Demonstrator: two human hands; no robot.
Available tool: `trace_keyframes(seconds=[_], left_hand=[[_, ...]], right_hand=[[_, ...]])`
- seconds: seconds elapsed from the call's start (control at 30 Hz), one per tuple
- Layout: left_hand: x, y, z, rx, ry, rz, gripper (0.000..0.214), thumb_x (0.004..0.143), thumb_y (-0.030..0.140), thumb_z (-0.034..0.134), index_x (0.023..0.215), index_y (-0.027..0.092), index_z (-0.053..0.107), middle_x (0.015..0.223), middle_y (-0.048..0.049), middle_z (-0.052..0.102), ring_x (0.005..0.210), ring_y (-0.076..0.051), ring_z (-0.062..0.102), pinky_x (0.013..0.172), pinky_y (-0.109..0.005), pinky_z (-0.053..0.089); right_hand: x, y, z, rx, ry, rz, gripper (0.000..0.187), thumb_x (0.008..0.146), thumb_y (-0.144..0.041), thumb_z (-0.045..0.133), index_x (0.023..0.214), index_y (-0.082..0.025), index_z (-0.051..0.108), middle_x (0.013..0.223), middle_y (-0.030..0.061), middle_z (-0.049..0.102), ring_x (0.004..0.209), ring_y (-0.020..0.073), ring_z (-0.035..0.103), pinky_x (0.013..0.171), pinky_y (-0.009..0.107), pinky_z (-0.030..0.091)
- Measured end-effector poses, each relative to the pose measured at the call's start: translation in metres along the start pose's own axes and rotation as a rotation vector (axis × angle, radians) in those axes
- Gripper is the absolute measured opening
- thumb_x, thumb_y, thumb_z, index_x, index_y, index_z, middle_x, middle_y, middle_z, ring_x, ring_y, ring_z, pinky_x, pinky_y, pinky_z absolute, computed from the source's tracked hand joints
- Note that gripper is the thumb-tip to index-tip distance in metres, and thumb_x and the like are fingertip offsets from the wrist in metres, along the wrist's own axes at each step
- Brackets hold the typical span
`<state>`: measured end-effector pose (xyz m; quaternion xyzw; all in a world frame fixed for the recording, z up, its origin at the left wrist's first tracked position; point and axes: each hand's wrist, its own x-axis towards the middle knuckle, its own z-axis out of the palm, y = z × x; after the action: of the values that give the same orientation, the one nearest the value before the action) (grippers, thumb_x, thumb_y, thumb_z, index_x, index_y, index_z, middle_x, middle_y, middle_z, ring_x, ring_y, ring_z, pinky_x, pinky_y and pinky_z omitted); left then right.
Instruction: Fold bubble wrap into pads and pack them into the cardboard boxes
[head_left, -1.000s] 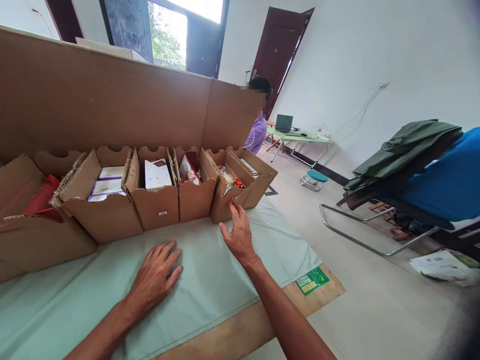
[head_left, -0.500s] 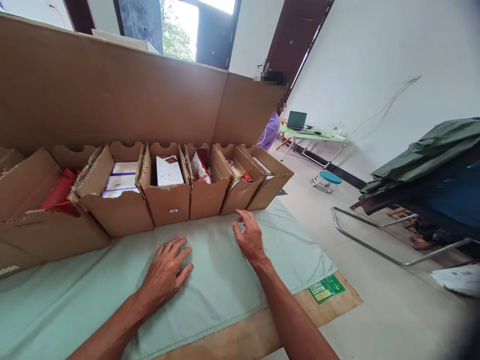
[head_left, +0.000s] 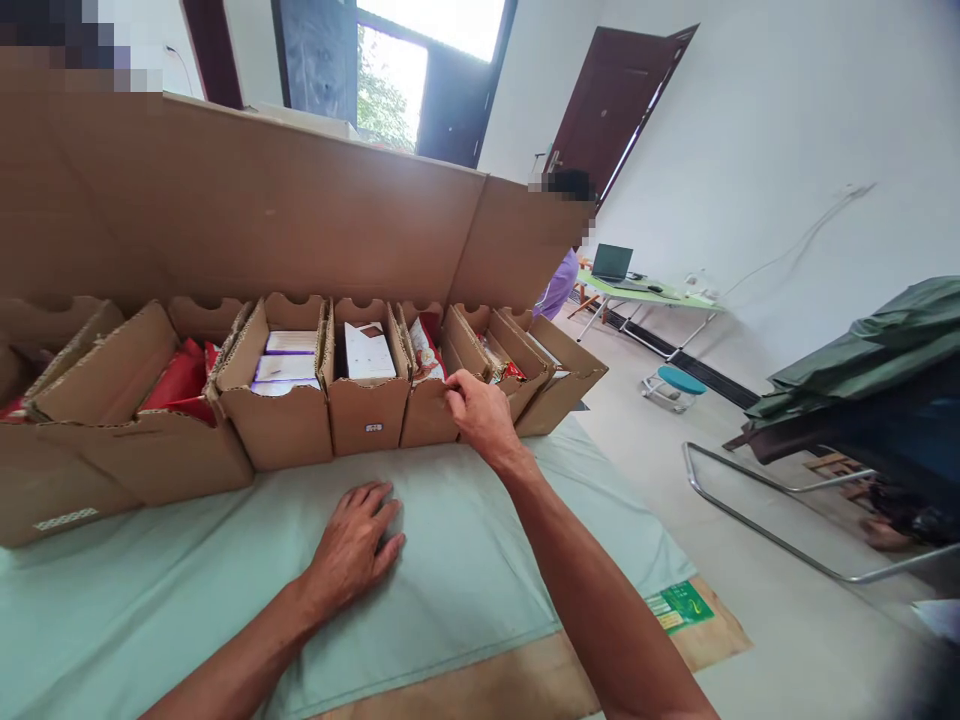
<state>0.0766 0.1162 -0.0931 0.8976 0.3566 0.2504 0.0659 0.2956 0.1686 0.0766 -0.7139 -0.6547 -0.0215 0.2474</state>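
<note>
My left hand (head_left: 358,540) rests palm down on the pale green cloth (head_left: 450,540), fingers loosely spread and holding nothing. At the front rim of an open cardboard box (head_left: 429,415), my right hand (head_left: 484,415) has its fingers curled over the edge in a pinch. Inside that box stands a red and white packet (head_left: 426,355). To its left, a box (head_left: 366,415) with a small label holds a white carton (head_left: 369,352). On its right, another box holds shiny red and gold packets (head_left: 510,368), partly behind my hand.
Farther left, boxes hold purple-edged white packs (head_left: 289,370) and red packaging (head_left: 180,385). A tall cardboard panel (head_left: 315,220) rises behind the row. Past it, a person in purple (head_left: 559,285) is near a table with a laptop (head_left: 613,262). A metal frame (head_left: 765,530) stands at right.
My right hand has moved up and left from above the cloth to the box rim, its fingers closing. The left hand stays on the cloth. The view has shifted left and up.
</note>
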Motion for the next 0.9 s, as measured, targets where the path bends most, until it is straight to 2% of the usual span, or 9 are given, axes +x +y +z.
trace_keyframes(seconds=[0.2,0.37,0.5,0.57,0.63,0.7,0.77,0.83,0.9], left_hand=[[0.002,0.001,-0.004,-0.035,-0.013,-0.019,0.034,0.090,0.026,0.060,0.121,0.017,0.072,0.137,-0.0187,0.066,0.124,-0.036,0.060,0.104,-0.057,0.050],[0.004,-0.001,-0.007,-0.070,-0.036,-0.024,0.036,0.089,0.028,0.061,0.121,0.018,0.073,0.136,-0.0180,0.067,0.122,-0.036,0.062,0.101,-0.055,0.052],[0.003,-0.011,-0.014,-0.115,-0.063,-0.030,0.042,0.091,0.033,0.058,0.127,0.017,0.069,0.138,-0.0175,0.067,0.124,-0.034,0.063,0.103,-0.053,0.053],[0.004,-0.014,-0.027,-0.169,-0.060,-0.109,0.046,0.091,0.037,0.056,0.132,0.018,0.066,0.135,-0.0166,0.069,0.121,-0.033,0.065,0.098,-0.050,0.056],[0.008,-0.013,-0.046,-0.243,-0.057,-0.259,0.051,0.091,0.043,0.054,0.135,0.020,0.064,0.131,-0.0147,0.071,0.112,-0.032,0.069,0.085,-0.044,0.060],[0.013,-0.003,-0.067,-0.323,-0.080,-0.375,0.055,0.090,0.051,0.055,0.136,0.022,0.063,0.135,-0.0130,0.069,0.110,-0.033,0.070,0.076,-0.041,0.060],[0.017,0.014,-0.084,-0.411,-0.124,-0.407,0.061,0.088,0.058,0.058,0.139,0.025,0.061,0.142,-0.0123,0.065,0.118,-0.036,0.067,0.081,-0.043,0.060],[0.018,0.036,-0.091,-0.540,-0.167,-0.403,0.069,0.084,0.061,0.065,0.143,0.026,0.058,0.146,-0.0132,0.062,0.123,-0.038,0.064,0.090,-0.048,0.059],[0.018,0.057,-0.088,-0.712,-0.220,-0.385,0.073,0.080,0.059,0.071,0.143,0.027,0.056,0.148,-0.0147,0.059,0.127,-0.039,0.063,0.098,-0.053,0.057]], right_hand=[[-0.051,0.000,-0.008,0.074,0.052,-0.046,0.019,0.095,-0.021,0.051,0.102,-0.022,0.069,0.083,0.0031,0.077,0.074,0.0215,0.071,0.068,0.028,0.044],[-0.135,0.011,-0.035,0.251,0.171,-0.208,0.018,0.097,-0.022,0.050,0.099,-0.024,0.068,0.080,0.0007,0.076,0.065,0.0170,0.071,0.061,0.026,0.049],[-0.210,0.051,-0.068,0.241,0.303,-0.261,0.019,0.092,-0.018,0.057,0.103,-0.026,0.070,0.085,0.0015,0.078,0.069,0.0185,0.074,0.064,0.029,0.057],[-0.241,0.075,-0.082,0.204,0.389,-0.168,0.023,0.089,-0.017,0.059,0.104,-0.027,0.073,0.091,0.0031,0.079,0.075,0.0206,0.075,0.069,0.031,0.059],[-0.264,0.097,-0.089,0.232,0.520,0.033,0.027,0.087,-0.018,0.064,0.111,-0.026,0.074,0.098,0.0053,0.079,0.083,0.0229,0.076,0.075,0.034,0.061],[-0.280,0.112,-0.088,0.379,0.661,0.244,0.035,0.089,-0.022,0.069,0.124,-0.024,0.070,0.105,0.0078,0.079,0.094,0.0257,0.076,0.080,0.038,0.061],[-0.292,0.120,-0.078,0.580,0.746,0.341,0.043,0.094,-0.032,0.069,0.135,-0.023,0.063,0.113,0.0103,0.078,0.106,0.0283,0.074,0.085,0.041,0.060],[-0.302,0.124,-0.063,0.708,0.691,0.331,0.049,0.095,-0.042,0.067,0.139,-0.023,0.060,0.125,0.0131,0.074,0.116,0.0312,0.071,0.091,0.044,0.059],[-0.310,0.123,-0.046,0.718,0.537,0.303,0.059,0.090,-0.052,0.072,0.140,-0.022,0.060,0.133,0.0149,0.070,0.122,0.0349,0.067,0.097,0.047,0.058]])
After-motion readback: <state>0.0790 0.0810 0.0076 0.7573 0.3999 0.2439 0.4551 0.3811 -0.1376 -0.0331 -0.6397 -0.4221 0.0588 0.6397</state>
